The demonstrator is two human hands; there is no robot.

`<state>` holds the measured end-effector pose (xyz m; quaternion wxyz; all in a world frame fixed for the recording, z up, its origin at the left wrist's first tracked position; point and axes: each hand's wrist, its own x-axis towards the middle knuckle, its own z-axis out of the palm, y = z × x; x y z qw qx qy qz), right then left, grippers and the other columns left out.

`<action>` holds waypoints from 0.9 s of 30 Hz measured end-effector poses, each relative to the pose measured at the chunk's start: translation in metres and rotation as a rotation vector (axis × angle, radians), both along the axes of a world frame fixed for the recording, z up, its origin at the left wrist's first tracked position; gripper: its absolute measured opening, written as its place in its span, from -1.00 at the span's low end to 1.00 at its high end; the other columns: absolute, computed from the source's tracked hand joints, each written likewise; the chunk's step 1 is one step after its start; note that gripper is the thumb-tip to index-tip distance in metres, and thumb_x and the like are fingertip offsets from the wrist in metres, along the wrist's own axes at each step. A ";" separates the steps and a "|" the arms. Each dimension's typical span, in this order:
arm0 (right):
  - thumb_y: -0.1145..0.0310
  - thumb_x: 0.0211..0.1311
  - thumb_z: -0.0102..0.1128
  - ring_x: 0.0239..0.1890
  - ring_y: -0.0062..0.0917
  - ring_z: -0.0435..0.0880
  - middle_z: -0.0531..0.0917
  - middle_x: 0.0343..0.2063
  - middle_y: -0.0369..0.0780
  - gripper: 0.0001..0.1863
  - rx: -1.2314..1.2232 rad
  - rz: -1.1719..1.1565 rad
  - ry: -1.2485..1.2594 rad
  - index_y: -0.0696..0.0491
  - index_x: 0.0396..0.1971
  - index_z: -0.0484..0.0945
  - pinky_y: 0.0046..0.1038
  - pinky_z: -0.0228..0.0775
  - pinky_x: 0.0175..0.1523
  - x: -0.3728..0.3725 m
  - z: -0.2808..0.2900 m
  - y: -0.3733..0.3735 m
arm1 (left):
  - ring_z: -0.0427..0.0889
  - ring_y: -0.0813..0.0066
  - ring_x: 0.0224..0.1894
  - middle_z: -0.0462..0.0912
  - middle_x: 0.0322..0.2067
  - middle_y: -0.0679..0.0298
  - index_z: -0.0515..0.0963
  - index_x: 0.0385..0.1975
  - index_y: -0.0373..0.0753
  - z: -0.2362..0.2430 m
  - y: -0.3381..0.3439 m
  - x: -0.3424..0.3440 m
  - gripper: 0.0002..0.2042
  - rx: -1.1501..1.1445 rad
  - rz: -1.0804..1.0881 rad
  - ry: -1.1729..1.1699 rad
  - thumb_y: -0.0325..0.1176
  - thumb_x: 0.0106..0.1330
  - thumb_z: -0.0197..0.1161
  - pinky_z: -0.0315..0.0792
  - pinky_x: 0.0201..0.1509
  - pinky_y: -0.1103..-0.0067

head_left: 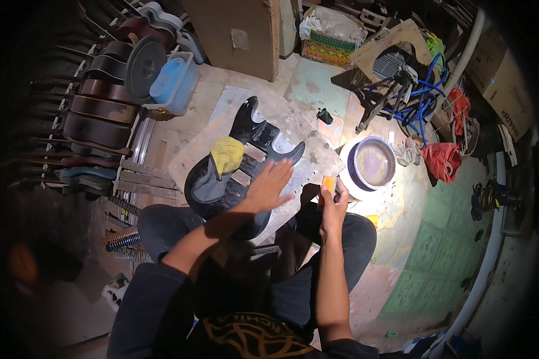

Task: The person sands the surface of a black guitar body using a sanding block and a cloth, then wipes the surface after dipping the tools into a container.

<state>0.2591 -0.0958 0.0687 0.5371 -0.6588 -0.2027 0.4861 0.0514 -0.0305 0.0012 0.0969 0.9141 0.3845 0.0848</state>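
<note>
A black electric guitar body (288,157) lies in front of me, its two horns pointing away. My left hand (270,186) rests flat over it with the fingers stretched out. On its left side sits a crumpled yellow and grey cloth (227,157). My right hand (334,208), to the right of the body, grips a small orange block (329,182) between thumb and fingers. Just beyond that hand stands a round basin (393,163) with a purplish rim and cloudy contents.
Several guitar bodies (105,93) stand in a rack at the left, beside a clear tub with a blue container (169,81). Blue hose (426,90) coils around a frame at the far right. A red cloth (442,161) and a small black cup (324,116) are on the floor.
</note>
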 end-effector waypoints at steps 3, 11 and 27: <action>0.37 0.39 0.38 0.03 -0.53 0.58 0.54 0.16 -0.13 -0.31 0.053 0.029 -0.001 0.18 0.43 0.29 -0.52 0.48 0.08 0.005 0.001 -0.001 | 0.01 0.07 0.64 0.09 0.57 -0.05 0.16 0.51 -0.39 0.016 -0.055 -0.022 -0.16 -0.131 -0.001 0.099 0.19 0.47 0.10 -0.08 0.65 0.13; 0.45 0.39 0.33 0.31 -0.37 0.48 0.49 0.27 -0.04 -0.38 0.447 0.077 -0.514 0.26 0.38 0.34 -0.36 0.25 0.44 0.067 0.054 0.007 | -0.01 0.01 0.64 0.07 0.57 -0.11 0.10 0.52 -0.46 0.009 -0.126 -0.060 -0.01 -0.126 -0.097 0.093 0.39 0.42 -0.02 -0.08 0.66 0.17; 0.40 0.47 0.30 -0.15 -0.61 0.61 0.61 0.01 -0.18 -0.37 0.201 -0.187 -0.280 0.16 0.43 0.26 -0.54 0.48 -0.15 0.101 0.041 0.004 | 0.12 0.19 0.58 0.25 0.51 0.11 0.20 0.52 -0.27 -0.010 0.082 0.071 -0.11 -0.071 0.260 0.009 0.35 0.41 0.06 -0.02 0.62 0.20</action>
